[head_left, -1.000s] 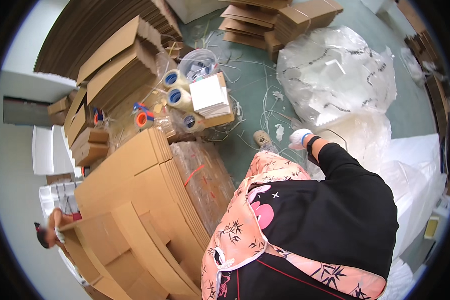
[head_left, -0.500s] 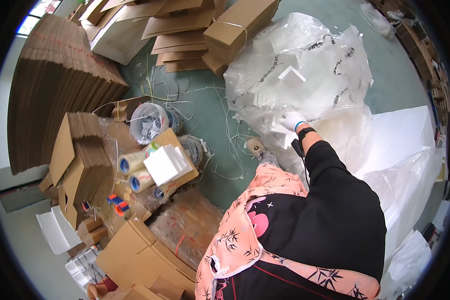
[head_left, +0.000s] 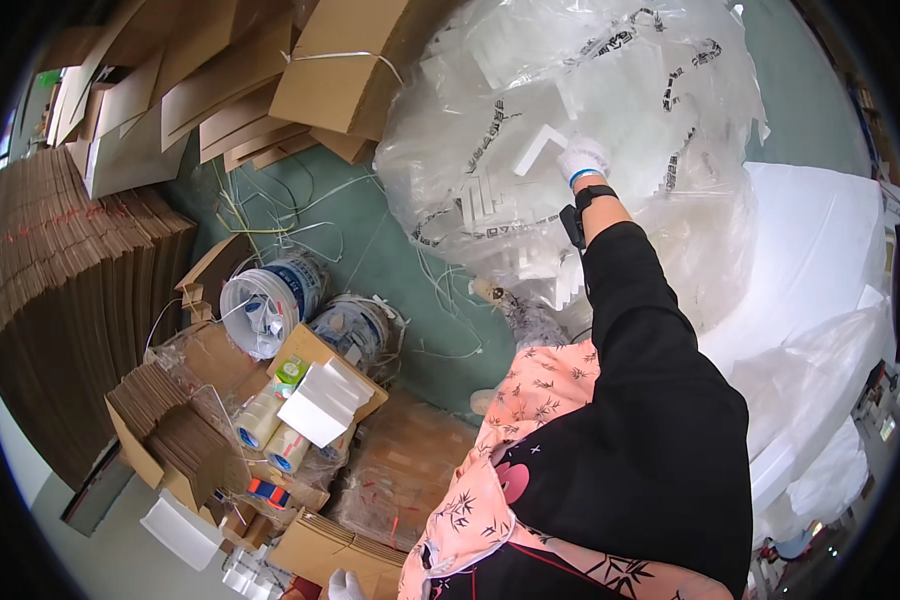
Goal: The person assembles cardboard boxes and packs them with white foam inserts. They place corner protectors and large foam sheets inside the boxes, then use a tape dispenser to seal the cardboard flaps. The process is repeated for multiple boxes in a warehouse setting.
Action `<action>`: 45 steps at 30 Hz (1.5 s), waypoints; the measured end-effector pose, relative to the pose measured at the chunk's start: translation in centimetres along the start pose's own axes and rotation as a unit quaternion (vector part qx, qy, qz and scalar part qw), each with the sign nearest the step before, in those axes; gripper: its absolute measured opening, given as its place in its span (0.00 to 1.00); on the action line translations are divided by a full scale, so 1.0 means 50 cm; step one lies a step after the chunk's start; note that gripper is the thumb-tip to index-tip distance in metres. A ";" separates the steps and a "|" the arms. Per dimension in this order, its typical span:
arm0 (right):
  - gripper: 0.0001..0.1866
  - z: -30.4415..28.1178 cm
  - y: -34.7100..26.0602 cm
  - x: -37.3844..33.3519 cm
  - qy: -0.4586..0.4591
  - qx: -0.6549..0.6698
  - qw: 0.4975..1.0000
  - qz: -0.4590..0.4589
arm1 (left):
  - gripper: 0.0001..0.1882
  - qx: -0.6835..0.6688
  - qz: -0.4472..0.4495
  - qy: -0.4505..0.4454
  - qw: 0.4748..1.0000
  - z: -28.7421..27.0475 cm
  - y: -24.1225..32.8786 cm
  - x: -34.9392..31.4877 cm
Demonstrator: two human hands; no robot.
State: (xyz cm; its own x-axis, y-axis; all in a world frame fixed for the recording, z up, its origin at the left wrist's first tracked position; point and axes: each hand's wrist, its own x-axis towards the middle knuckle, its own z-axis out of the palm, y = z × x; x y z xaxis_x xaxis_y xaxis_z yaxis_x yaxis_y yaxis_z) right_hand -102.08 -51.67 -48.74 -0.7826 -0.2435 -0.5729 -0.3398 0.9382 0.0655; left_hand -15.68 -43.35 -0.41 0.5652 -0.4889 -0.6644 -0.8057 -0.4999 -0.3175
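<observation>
Plastic bag (head_left: pixel 625 110) (translucent) lies on green floor (head_left: pixel 435 335).

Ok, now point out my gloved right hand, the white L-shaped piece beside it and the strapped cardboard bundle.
Gloved right hand (head_left: pixel 583 158): head view, on the back of the hand.
White L-shaped piece (head_left: pixel 533 150): head view, on its left limb.
Strapped cardboard bundle (head_left: pixel 335 88): head view, on its broad face.

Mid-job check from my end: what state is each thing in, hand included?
Right hand: gloved, arm extended; whether it grips cannot be told.
White angle piece: L-shaped, close beside the right hand.
Clear plastic: crumpled, spread wide.
Carton bundle: flat-folded, strapped with a white band.
Cardboard stack: flat sheets, packed together.
White bucket: open, things inside.
White pieces: piled on cardboard.
</observation>
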 end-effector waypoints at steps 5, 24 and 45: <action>0.18 0.006 -0.011 0.005 0.068 0.007 0.992 -0.108 | 0.25 -0.183 -0.005 -0.091 0.979 -0.007 -0.026 0.030; 0.18 -0.066 -0.086 0.056 0.156 -0.007 0.988 -0.008 | 0.29 -0.101 0.200 -0.051 0.973 0.004 0.078 0.093; 0.25 0.188 0.364 -0.153 -0.030 0.274 0.945 0.179 | 0.22 -0.220 0.171 -0.028 0.960 0.121 0.239 0.032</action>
State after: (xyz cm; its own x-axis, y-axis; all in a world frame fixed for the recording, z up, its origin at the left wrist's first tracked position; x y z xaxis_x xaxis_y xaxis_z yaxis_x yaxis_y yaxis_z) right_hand -97.39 -30.41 -50.83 -0.7604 0.1120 -0.6397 0.2741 0.9484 -0.1597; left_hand -25.47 -45.81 -9.37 0.2614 -0.6452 -0.7179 -0.7823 -0.5773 0.2340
